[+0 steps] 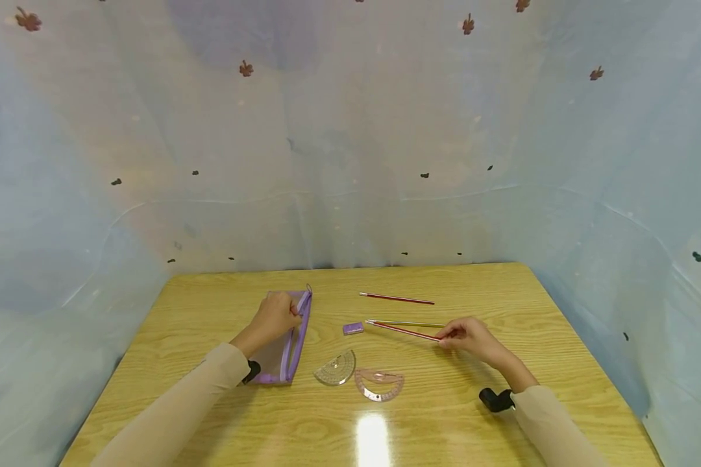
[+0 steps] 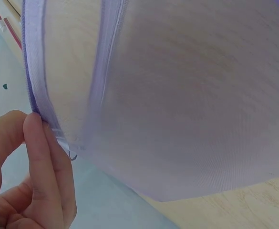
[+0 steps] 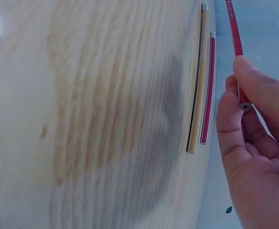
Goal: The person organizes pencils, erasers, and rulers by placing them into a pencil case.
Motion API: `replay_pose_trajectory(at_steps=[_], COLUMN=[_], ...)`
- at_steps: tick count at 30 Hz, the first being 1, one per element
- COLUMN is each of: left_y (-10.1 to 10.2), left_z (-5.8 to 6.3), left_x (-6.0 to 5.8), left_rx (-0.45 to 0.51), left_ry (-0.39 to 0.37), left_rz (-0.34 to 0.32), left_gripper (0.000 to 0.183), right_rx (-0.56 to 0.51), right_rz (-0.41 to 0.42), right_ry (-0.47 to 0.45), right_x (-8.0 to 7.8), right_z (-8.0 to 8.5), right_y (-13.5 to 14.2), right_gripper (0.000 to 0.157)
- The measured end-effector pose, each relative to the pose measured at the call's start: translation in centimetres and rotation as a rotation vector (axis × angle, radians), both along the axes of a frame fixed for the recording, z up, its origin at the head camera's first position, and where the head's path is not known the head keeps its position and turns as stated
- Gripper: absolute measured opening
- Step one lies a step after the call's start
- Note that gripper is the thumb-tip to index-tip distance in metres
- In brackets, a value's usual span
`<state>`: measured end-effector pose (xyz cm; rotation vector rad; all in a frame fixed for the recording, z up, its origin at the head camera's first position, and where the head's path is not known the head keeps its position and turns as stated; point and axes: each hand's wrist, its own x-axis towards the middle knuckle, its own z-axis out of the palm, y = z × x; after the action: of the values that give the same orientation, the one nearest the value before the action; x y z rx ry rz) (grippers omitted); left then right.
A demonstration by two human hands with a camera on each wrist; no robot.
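My left hand (image 1: 277,316) pinches the zipper-side edge of a purple mesh zip pouch (image 1: 271,360) on the left of the table. In the left wrist view, thumb and fingertips grip the trim of that pouch (image 2: 177,105), which has a gap along the zipper. On the right, my right hand (image 1: 472,338) holds a red pencil (image 1: 405,331) near one end, pointing leftward. The right wrist view shows this red pencil (image 3: 235,33) between thumb and fingers, raised off the table. Behind it lie a yellow-and-black pencil (image 1: 411,323) and another red pencil (image 1: 397,299).
A small purple eraser (image 1: 353,329) lies mid-table, right of the pouch. Nearer me are a clear protractor (image 1: 337,371) and a pinkish protractor (image 1: 380,395), side by side. The wooden table (image 1: 491,292) meets a pale curtain (image 1: 350,227) at its back and sides.
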<state>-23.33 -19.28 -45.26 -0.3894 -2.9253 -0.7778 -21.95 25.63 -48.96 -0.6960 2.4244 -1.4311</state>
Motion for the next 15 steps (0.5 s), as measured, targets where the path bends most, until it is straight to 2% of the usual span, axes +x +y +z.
replay_pose_trajectory(at_steps=[5,15], left_y=[0.0,-0.3], left_z=[0.2,0.4], left_x=[0.0,0.2], left_rx=[0.000,0.011], left_ry=[0.006,0.016], left_rz=[0.003,0.003], left_gripper=[0.026,0.024], right_rx=[0.002,0.015], right_rz=[0.000,0.027], right_ry=[-0.020,0.046], right_x=[-0.2,-0.8], right_z=[0.0,-0.2], right_y=[-0.3,-1.5], right_gripper=[0.015,0.013])
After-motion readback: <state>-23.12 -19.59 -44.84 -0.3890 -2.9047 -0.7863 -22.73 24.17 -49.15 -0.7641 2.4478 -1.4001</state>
